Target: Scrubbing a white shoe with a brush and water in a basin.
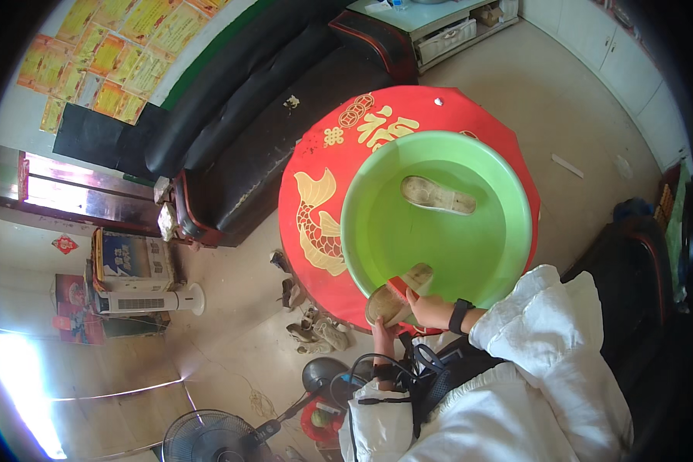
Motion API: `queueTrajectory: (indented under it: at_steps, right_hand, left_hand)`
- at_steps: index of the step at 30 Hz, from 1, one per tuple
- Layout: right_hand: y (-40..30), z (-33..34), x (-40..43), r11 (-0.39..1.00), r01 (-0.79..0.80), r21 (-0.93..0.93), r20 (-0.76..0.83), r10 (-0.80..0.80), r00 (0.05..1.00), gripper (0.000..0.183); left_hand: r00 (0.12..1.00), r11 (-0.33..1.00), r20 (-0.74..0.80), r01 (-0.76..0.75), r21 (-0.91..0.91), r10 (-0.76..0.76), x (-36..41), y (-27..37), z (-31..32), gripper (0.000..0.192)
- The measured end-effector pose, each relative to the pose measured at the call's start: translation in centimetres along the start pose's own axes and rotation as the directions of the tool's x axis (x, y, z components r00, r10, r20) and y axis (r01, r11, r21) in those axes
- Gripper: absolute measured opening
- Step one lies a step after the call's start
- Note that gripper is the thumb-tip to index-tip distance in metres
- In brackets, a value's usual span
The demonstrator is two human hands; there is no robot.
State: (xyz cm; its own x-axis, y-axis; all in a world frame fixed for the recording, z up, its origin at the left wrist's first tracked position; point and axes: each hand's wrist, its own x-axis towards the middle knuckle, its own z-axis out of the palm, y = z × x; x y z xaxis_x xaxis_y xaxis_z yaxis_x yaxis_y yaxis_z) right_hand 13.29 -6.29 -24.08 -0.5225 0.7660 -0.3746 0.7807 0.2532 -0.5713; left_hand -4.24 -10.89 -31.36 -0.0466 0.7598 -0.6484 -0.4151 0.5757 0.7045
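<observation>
My left hand grips the near end of a worn beige shoe insole, at the front rim of a green plastic basin. Its far end slants down inside the basin. In my right hand is a red scrubbing brush, laid against the middle of that insole and partly covering it. A second insole lies apart from my hands, towards the basin's far side. Greenish, clear-looking water appears to cover the basin floor.
Under the basin is a round table with a red cover. A black sofa stands beyond it. Several shoes lie on the floor to the left, near a standing fan. A dark armchair is at the right.
</observation>
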Motion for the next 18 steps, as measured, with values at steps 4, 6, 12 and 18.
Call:
queueTrajectory:
  at_steps: [4,6,12,18]
  right_hand:
    - [2.3,1.9,1.1,0.999,0.034,-0.027,-0.057,-0.035,0.998,0.059]
    - [2.6,2.2,1.6,1.0,-0.004,0.002,-0.036,0.004,0.999,0.056]
    - [3.4,3.6,2.6,0.981,-0.174,-0.084,-0.17,0.158,0.973,0.055]
    - [2.2,2.9,0.8,0.974,-0.116,-0.194,-0.221,0.072,0.973,0.06]
  left_hand:
    - [0.999,0.988,0.013,-0.054,0.145,0.053,-0.9,1.1,1.2,0.034]
    - [0.998,0.986,0.032,-0.066,0.154,0.061,-1.0,1.4,1.4,0.033]
    - [0.996,0.989,0.005,-0.085,0.124,0.085,-1.2,1.3,2.1,0.033]
    - [0.999,0.998,-0.036,-0.017,0.057,0.019,-0.1,-0.3,1.0,0.038]
